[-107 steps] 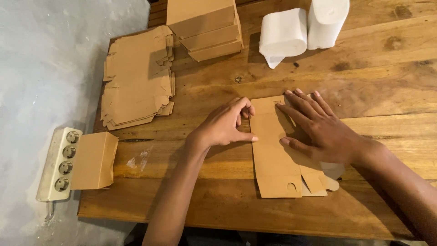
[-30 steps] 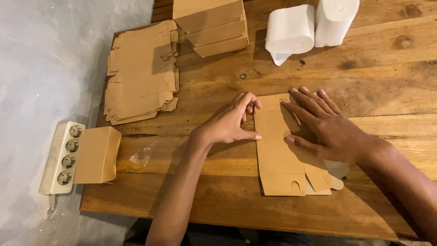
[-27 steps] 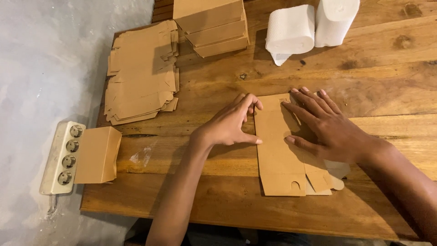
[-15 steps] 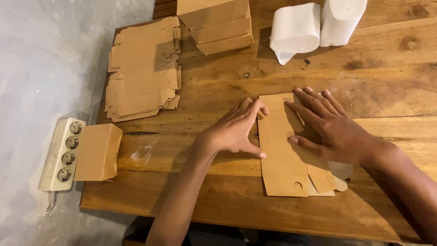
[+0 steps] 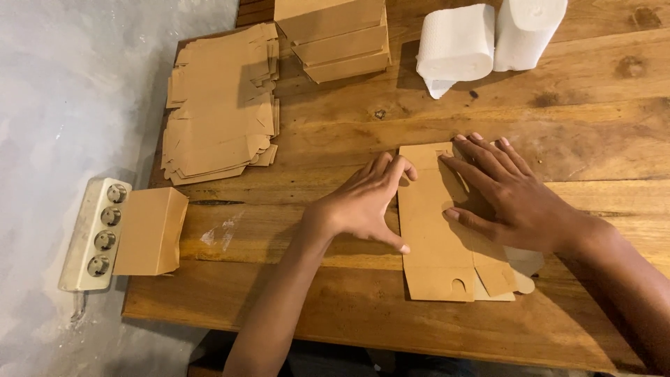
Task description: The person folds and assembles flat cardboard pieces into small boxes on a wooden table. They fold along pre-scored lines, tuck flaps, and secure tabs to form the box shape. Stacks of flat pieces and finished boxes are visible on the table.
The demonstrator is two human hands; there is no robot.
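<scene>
A flat brown cardboard box blank [image 5: 436, 241] lies on the wooden table [image 5: 349, 132] in front of me. My right hand [image 5: 513, 199] presses flat on its right half, fingers spread. Along the blank's left edge rests my left hand [image 5: 366, 206], fingertips and thumb touching the fold. Neither hand grips anything.
A stack of flat cardboard blanks [image 5: 220, 105] lies at the far left. Folded boxes [image 5: 335, 31] are piled at the back. Two white paper rolls [image 5: 488, 38] stand at the back right. One folded box [image 5: 150, 230] sits by a white power strip [image 5: 94, 234] at the table's left edge.
My left hand has slid down along the blank's left edge, its thumb now lower. The right hand stays pressed on the blank.
</scene>
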